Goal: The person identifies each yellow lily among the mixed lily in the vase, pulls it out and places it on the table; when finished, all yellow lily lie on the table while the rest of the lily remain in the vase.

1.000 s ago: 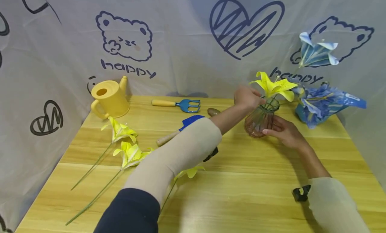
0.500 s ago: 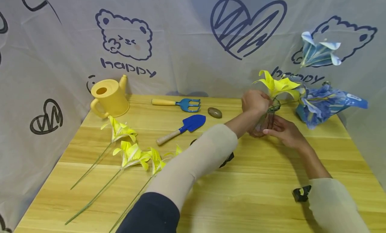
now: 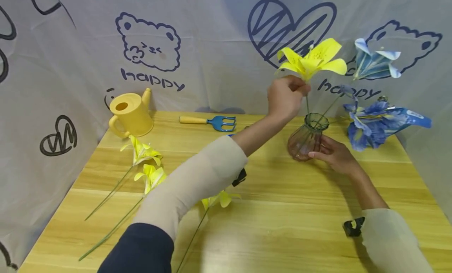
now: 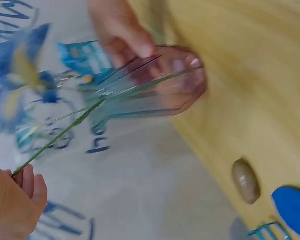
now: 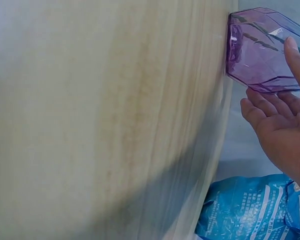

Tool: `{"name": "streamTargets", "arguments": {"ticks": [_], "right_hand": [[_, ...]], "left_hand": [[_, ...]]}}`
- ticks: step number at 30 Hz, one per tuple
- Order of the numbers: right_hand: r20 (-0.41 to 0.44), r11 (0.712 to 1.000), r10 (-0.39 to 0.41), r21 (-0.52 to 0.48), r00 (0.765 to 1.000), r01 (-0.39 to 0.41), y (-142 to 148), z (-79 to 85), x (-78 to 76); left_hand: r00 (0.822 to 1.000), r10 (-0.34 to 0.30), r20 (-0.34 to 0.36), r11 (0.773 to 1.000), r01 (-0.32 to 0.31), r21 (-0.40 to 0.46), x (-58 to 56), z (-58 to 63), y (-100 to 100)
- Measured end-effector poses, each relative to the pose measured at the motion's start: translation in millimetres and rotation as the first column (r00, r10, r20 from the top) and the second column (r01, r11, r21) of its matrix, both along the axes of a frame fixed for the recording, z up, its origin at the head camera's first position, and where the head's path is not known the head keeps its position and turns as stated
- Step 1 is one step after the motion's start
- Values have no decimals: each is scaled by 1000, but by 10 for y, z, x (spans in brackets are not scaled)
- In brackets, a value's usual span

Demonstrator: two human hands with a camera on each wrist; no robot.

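Observation:
My left hand (image 3: 287, 98) pinches a yellow lily (image 3: 312, 63) by its stem just under the bloom, above a ribbed glass vase (image 3: 300, 141). In the left wrist view the green stem (image 4: 70, 127) runs from the left hand (image 4: 15, 200) through the vase mouth and down inside the glass. The right hand (image 3: 335, 155) holds the vase low on its right side, thumb in front; the right wrist view shows this hand (image 5: 285, 120) around the pinkish vase (image 5: 260, 55). A pale blue lily (image 3: 376, 65) rises on a stem that leans right out of the vase.
Several yellow lilies (image 3: 141, 153) lie front left. A yellow watering can (image 3: 130, 116) and a blue hand fork (image 3: 220, 123) stand behind. The left wrist view shows a brown stone (image 4: 246, 181) and blue trowel (image 4: 294, 210). Blue flowers (image 3: 367, 124) and a blue bag (image 5: 250, 207) are right.
The left hand has risen and moved left with the yellow lily, whose bloom went from near the vase mouth to well above it. The right hand has stayed on the vase.

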State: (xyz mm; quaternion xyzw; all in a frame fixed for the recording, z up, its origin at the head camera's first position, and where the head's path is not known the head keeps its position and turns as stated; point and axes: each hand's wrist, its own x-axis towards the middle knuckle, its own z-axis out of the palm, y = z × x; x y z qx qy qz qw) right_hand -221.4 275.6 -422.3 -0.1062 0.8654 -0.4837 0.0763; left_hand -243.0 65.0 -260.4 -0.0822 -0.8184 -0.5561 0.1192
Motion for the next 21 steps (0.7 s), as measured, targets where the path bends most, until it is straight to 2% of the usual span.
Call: {"name": "streamTargets", "arguments": {"ticks": [3, 6, 8, 10, 13, 16, 17, 21], "right_hand": [[-11, 1000, 0, 27, 1000, 0, 11, -17, -3], [-12, 1000, 13, 25, 1000, -12, 20, -18, -4], [-11, 999, 10, 31, 1000, -10, 22, -18, -7], [-5, 999, 11, 31, 1000, -11, 23, -12, -8], [-10, 999, 13, 40, 1000, -13, 31, -7, -8], [-60, 994, 12, 107, 998, -6, 39, 3, -2], [-93, 990, 21, 144, 995, -8, 43, 2, -1], [-94, 991, 30, 133, 995, -17, 37, 3, -5]], "left_hand": [[993, -64, -104, 995, 72, 74, 92, 187, -217], [972, -114, -204, 983, 140, 117, 227, 332, -442], [952, -154, -265, 974, 191, 122, 350, 381, -582], [936, -211, -282, 964, 247, 98, 499, 393, -710], [922, -309, -234, 948, 319, 2, 754, 336, -857], [910, -396, -122, 918, 389, -84, 1024, 209, -957], [902, -423, -87, 905, 415, -97, 1113, 151, -983], [857, -513, 52, 853, 515, -78, 1433, -106, -1075]]}}
